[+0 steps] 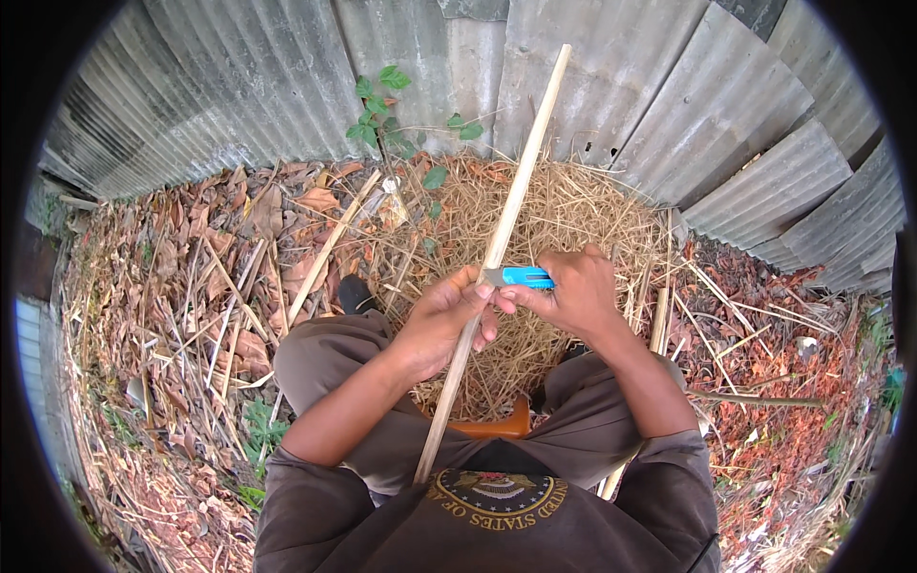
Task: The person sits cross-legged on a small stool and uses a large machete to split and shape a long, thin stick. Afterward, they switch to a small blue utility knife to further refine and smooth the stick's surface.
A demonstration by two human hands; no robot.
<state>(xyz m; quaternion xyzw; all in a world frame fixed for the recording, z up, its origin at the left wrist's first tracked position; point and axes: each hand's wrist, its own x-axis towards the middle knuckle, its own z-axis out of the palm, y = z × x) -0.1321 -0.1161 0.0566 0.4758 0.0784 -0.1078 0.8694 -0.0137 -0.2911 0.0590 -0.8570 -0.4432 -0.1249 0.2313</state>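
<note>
A long pale wooden stick [522, 177] slants up and away from my lap toward the metal wall. My left hand [449, 320] is closed around it near the middle, thumb on top. In my right hand [581, 286] is a blue utility knife [523, 277], gripped by its handle. Its blade points left and lies against the stick, right beside my left thumb. The lower end of the stick reaches my shirt, and its far end narrows. Part of my left fingers is hidden behind the stick.
Dry straw-like shavings [592, 215] pile up ahead of me. Brown leaves [258, 215] cover the ground at left, with another stick [330, 253] among them. A corrugated metal wall [420, 67] closes off the far side. An orange seat [497, 423] shows between my legs.
</note>
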